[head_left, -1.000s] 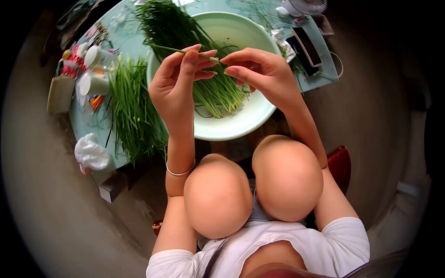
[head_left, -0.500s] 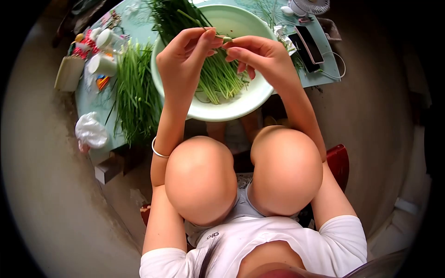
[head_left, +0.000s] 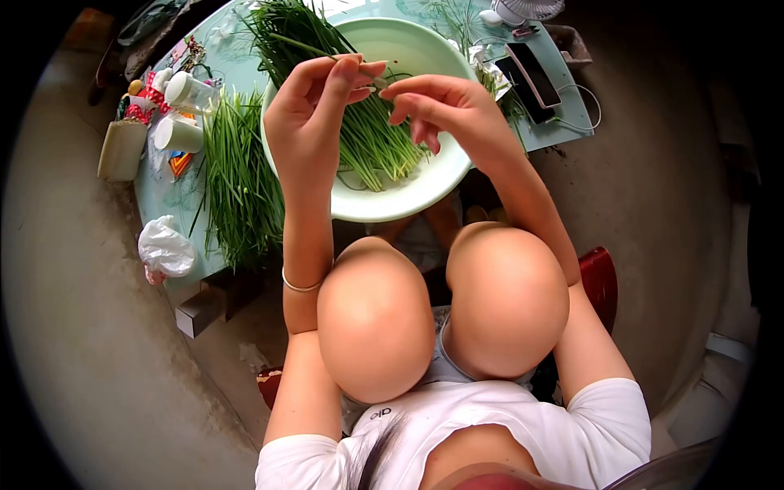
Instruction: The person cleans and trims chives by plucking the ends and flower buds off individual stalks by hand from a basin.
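My left hand [head_left: 314, 102] pinches a green garlic chive [head_left: 302, 47] between thumb and fingertips, above a pale green basin [head_left: 394, 211]. The pale end of the stalk pokes out toward my right hand [head_left: 445, 106]. Thumb and forefinger of that hand are drawn together just beside this end; whatever they pinch is too small to make out. Below both hands, a bunch of garlic chives [head_left: 380, 151] lies in the basin, cut ends toward me and dark leaves over the far left rim.
Another heap of garlic chives [head_left: 238, 175] hangs over the near edge of the glass table [head_left: 167, 200]. White cups [head_left: 178, 133] and a crumpled plastic bag [head_left: 167, 247] are at left. At right lie a phone [head_left: 535, 73] with a cable and a small fan [head_left: 529, 10].
Both hands have shifted slightly left and down in view, and the right fingertips sit a little lower against the stalk's end. The left hand still pinches the chive.
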A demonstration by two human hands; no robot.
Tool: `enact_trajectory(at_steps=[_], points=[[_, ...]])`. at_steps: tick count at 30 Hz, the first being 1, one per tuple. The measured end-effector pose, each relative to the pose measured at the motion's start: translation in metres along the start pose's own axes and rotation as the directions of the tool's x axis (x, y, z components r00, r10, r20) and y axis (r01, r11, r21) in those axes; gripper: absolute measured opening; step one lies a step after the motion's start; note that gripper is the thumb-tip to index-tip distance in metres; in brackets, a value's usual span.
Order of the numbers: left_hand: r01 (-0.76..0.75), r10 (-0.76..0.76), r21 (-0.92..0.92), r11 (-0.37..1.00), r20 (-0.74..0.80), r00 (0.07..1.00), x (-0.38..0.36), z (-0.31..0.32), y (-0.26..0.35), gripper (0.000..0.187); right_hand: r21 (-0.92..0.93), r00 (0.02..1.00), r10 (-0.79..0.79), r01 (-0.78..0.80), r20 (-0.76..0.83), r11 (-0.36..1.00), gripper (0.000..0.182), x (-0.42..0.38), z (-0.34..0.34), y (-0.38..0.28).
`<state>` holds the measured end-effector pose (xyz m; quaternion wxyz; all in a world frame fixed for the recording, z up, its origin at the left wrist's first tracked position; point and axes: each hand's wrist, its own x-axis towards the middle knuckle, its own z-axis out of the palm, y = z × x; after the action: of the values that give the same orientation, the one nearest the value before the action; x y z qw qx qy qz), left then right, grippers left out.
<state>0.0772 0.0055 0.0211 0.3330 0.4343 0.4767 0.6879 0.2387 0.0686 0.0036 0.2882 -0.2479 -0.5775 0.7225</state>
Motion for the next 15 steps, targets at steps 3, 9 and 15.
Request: enact_trajectory(at_steps=[3, 9, 15], points=[[0.044, -0.044, -0.048, 0.998, -0.015, 0.999, 0.007, -0.005, -0.017, 0.018, 0.145, 0.996, 0.082, -0.086, 0.032, 0.986, 0.026, 0.009, 0.002, 0.013], [0.094, -0.101, -0.106, 0.99, -0.062, 0.993, 0.013, -0.015, -0.047, 0.018, 0.141, 0.991, 0.112, -0.122, 0.075, 0.982, 0.03, 0.039, -0.007, 0.025], [0.083, -0.098, -0.139, 0.987, -0.103, 0.99, 0.01, -0.025, -0.065, 0.017, 0.119, 0.985, 0.136, -0.149, 0.107, 0.982, 0.023, 0.056, 0.0, 0.043]])
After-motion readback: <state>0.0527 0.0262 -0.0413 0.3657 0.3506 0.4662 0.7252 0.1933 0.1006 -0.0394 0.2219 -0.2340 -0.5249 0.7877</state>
